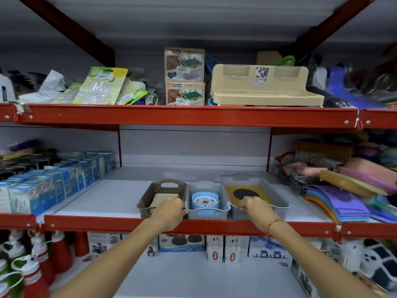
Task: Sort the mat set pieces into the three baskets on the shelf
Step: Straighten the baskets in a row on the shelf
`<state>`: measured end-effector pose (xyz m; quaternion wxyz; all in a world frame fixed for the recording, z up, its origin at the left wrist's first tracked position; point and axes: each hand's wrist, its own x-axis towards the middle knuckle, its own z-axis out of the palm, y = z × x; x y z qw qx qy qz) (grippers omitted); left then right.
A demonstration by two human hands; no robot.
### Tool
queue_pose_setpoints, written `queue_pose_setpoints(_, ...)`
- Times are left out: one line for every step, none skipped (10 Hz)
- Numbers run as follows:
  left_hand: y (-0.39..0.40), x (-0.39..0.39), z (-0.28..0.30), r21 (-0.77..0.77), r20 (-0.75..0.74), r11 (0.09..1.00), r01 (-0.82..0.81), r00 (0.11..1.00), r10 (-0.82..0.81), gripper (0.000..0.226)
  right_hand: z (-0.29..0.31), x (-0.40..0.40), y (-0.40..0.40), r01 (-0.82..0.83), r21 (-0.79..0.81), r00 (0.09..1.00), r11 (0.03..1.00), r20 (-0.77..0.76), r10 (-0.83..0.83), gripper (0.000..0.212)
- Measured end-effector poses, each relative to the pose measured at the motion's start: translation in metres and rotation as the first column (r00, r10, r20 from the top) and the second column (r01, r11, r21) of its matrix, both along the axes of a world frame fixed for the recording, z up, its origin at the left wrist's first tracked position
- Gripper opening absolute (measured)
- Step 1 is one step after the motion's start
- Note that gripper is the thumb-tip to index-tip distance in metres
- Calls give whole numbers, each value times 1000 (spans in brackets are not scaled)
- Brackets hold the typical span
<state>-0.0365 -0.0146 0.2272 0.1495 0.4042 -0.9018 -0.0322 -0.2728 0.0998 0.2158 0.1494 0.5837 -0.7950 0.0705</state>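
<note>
Three baskets stand side by side at the front of the middle shelf. The brown basket (150, 191) on the left holds a beige square piece (161, 198). The small clear basket (208, 214) in the middle holds a blue round holder with patterned round mats (205, 202). The large clear basket (279, 201) on the right holds a yellow mat (261, 191) with a black round mat (245, 192) on top. My left hand (171, 209) grips the brown basket's front right corner. My right hand (255, 206) grips the large basket's front rim.
Blue boxes (53, 181) fill the shelf to the left. A wire basket (294, 179) and stacked purple and orange mats (341, 201) crowd the right. The red shelf edge (214, 226) runs under my wrists. A beige plastic rack (264, 87) sits on the shelf above.
</note>
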Motion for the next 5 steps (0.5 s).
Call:
queue_pose_setpoints(11, 2, 2, 70, 4, 997, 21, 1000, -21, 31, 2, 10, 11, 5, -10, 1000, 1000, 11, -5, 22)
queue_pose_setpoints(23, 5, 4, 16, 64, 1000, 17, 998, -18, 34, 2, 16, 21, 14, 17, 1000, 1000, 1, -14, 24)
queue_pose_setpoints(36, 9, 9, -17, 122, 1000, 26, 992, -24, 33, 6, 27, 27, 63, 35, 998, 997, 1, -63, 27)
queue_pose_setpoints(43, 15, 18, -55, 45, 997, 60, 997, -57, 31, 17, 50, 28, 62, -2, 997, 998, -45, -62, 29)
queue_pose_setpoints(43, 21, 45, -328, -171, 940, 93, 973, -156, 49, 45, 72, 28, -68, -293, 990, 954, -142, 27, 30)
